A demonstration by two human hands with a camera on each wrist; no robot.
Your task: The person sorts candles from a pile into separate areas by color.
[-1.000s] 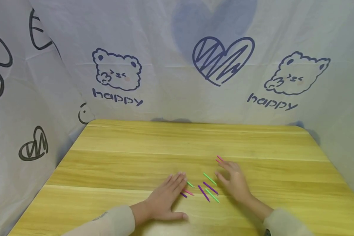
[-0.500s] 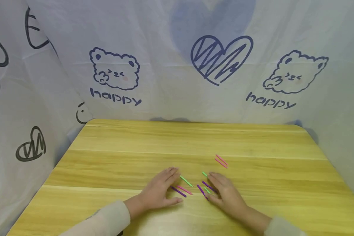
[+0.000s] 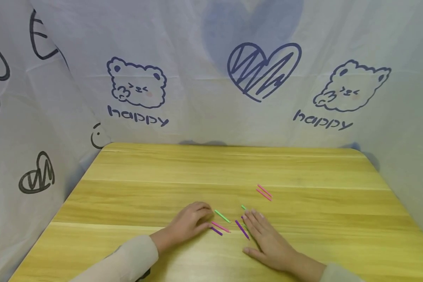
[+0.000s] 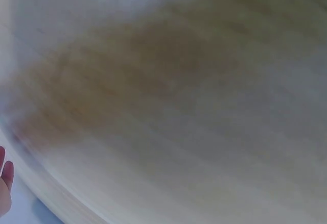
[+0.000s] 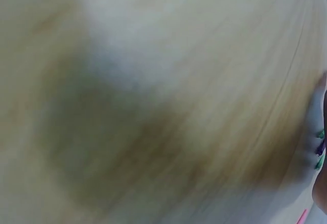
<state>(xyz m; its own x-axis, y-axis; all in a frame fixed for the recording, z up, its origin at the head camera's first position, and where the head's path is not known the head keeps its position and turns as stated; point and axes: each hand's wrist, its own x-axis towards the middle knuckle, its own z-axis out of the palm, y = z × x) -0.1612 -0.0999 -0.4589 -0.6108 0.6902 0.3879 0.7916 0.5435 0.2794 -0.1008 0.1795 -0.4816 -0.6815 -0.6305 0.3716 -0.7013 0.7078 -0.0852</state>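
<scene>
Short thin coloured sticks lie on the wooden table (image 3: 155,164). My left hand (image 3: 188,223) is beside the left group, fingers loosely bent. Next to its fingertips are a green stick (image 3: 222,216), a pink stick (image 3: 221,227) and a purple stick (image 3: 217,231), whose upper end the thumb hides. My right hand (image 3: 271,244) lies palm down with straight fingers over the right group. Another purple stick (image 3: 242,230) shows beside those fingers, and the tip of a green stick (image 3: 243,206) sticks out past them. Other sticks there are mostly covered.
Two pink sticks (image 3: 264,192) lie side by side farther back on the table. Behind the table hangs a white cloth (image 3: 197,102) with printed bears and hearts. Both wrist views show mainly blurred tabletop, with fingers at the edge.
My right hand came from the far pink sticks to the right group and flattened over it. The left hand lifted off the left group, drew back left and bent its fingers.
</scene>
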